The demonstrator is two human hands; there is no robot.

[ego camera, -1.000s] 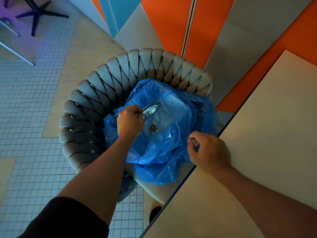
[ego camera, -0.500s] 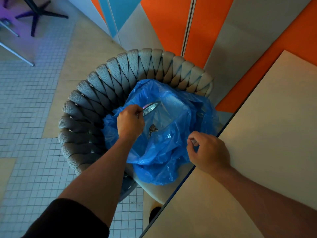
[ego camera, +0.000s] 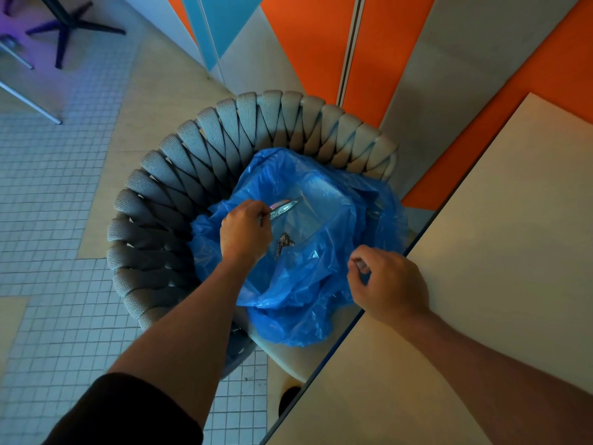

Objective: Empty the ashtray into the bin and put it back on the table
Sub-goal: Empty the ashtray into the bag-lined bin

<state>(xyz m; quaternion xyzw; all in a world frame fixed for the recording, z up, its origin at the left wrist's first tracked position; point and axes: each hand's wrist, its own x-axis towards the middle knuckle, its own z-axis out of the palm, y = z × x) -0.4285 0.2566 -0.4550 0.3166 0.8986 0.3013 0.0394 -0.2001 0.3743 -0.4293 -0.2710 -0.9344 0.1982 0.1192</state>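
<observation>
Below, left hand (ego camera: 245,231) fingers gripping tilted ashtray (ego camera: 284,207) over blue-lined bin (ego camera: 321,252), right hand (ego camera: 390,284) pinching liner, beige table (ego camera: 497,252), tiled floor (ego camera: 64,187).

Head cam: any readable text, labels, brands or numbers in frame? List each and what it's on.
None readable.
Ashtray, held by the left hand: bare metal, no marking visible.
Blue bin bag, pinched by the right hand: no print.
Woven chair, table and wall panels: plain, no signs or labels.
</observation>
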